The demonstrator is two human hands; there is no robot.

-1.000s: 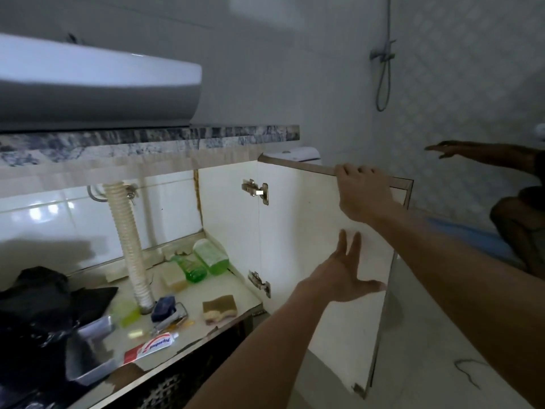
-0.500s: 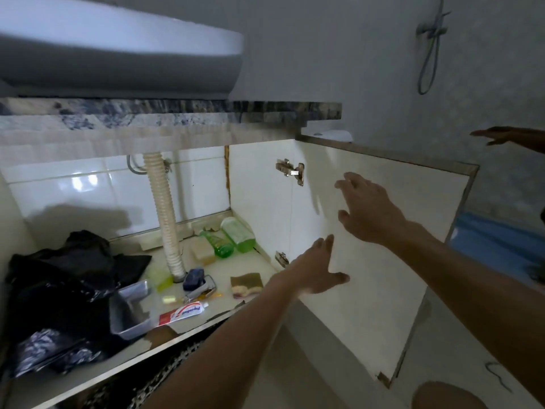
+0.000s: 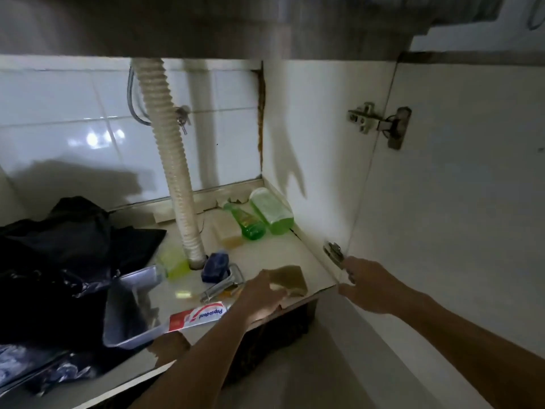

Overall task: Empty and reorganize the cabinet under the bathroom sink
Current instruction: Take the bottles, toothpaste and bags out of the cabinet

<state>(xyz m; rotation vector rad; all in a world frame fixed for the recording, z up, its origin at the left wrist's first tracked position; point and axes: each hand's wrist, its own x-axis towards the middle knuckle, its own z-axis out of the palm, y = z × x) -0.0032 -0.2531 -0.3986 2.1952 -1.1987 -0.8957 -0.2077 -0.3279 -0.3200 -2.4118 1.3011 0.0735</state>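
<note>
Right, my left hand (image 3: 259, 293) is down on the cabinet floor (image 3: 274, 252), fingers curled onto the brown sponge (image 3: 290, 278) at the front edge, gripping its near side. My right hand (image 3: 371, 287) sits just beside the lower hinge (image 3: 334, 252) of the open door (image 3: 457, 202), fingers loosely bent; I cannot tell if it grips anything. Toothpaste tube (image 3: 197, 315) lies near my left wrist, touching the metal tray (image 3: 129, 308). Black bags (image 3: 59, 261) pile up at the left. Ribbed drain hose (image 3: 171, 160) drops to the floor, a blue item (image 3: 215, 265) beside its foot. Two green bottles (image 3: 259, 216) lie side by side in the back right corner
</note>
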